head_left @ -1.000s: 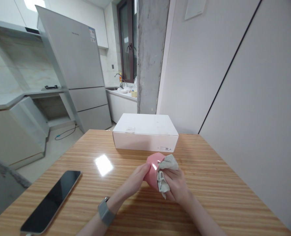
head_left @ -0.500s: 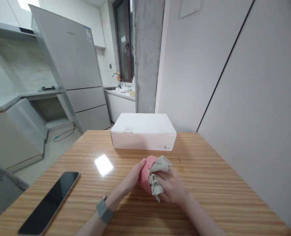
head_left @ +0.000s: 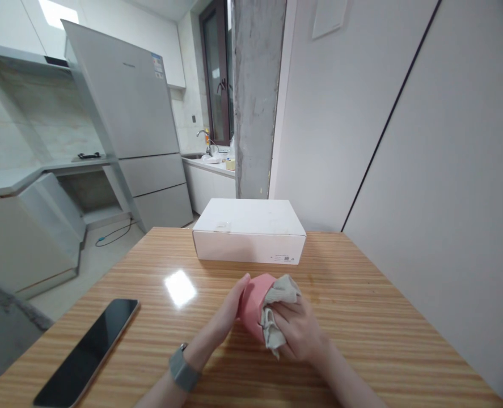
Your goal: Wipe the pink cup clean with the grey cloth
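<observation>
A pink bowl (head_left: 251,306) is tipped on its side just above or on the table, its opening turned toward the right. My left hand (head_left: 229,309) grips it from the left, thumb along the upper side and the other fingers hidden behind it. Bunched in my right hand (head_left: 300,330) is a grey-beige cloth (head_left: 284,289), pressed into the bowl's opening. Its loose ends hang over the rim. My right fingertips are partly covered by the cloth and the bowl.
Beyond my hands a white box (head_left: 249,246) lies on the striped wooden table (head_left: 383,340). A black phone (head_left: 89,351) rests at the left. Behind stand a concrete pillar (head_left: 257,102), a tall fridge (head_left: 136,113) and a white wall (head_left: 425,187) on the right.
The bowl has turned slightly and come a little closer to me, with both hands and the cloth moving along. The whole view has shifted slightly.
</observation>
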A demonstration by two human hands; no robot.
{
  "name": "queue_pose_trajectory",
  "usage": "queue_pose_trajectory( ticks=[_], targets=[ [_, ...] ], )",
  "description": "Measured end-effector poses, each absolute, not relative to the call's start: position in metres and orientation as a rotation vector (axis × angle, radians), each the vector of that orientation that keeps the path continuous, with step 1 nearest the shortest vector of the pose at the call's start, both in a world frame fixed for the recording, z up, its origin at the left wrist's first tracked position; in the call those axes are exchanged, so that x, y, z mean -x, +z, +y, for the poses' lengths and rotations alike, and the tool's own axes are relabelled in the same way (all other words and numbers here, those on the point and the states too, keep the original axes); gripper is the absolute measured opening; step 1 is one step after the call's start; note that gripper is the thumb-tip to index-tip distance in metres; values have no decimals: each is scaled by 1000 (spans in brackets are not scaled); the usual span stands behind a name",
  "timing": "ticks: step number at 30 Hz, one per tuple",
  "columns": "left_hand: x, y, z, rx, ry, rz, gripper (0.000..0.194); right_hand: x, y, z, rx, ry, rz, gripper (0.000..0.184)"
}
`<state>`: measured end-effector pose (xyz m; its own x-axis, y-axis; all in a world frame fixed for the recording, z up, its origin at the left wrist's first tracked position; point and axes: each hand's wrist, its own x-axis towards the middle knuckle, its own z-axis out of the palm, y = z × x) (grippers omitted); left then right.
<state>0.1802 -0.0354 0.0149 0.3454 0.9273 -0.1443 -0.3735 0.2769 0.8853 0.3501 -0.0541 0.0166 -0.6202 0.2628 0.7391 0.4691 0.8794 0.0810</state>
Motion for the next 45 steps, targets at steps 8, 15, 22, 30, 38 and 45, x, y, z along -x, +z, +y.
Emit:
queue_pose_trajectory(
  ticks=[8, 15, 22, 30, 38, 45],
  targets=[
    [-172, 26, -36, -935, 983, 951, 48, -342, 17, -55, 464, -326, -2272, 22],
    [-185, 13, -41, -915, 920, 617, 58, -359, 13, -45, 669, -238, -2158, 22],
    [-185, 20, -38, -806, 997, 523, 54, -356, 15, -52, 536, -436, -2147, 26],
    [-167, 26, -34, -981, 945, 915, 48, -338, 12, -57, 358, -413, -2254, 22],
    [-174, 24, -38, -1054, 1051, 754, 41, -351, 15, -48, 608, -259, -2225, 21],
    [-188, 16, -38, -710, 1003, 574, 46, -355, 15, -51, 620, -315, -2178, 23]
  ],
)
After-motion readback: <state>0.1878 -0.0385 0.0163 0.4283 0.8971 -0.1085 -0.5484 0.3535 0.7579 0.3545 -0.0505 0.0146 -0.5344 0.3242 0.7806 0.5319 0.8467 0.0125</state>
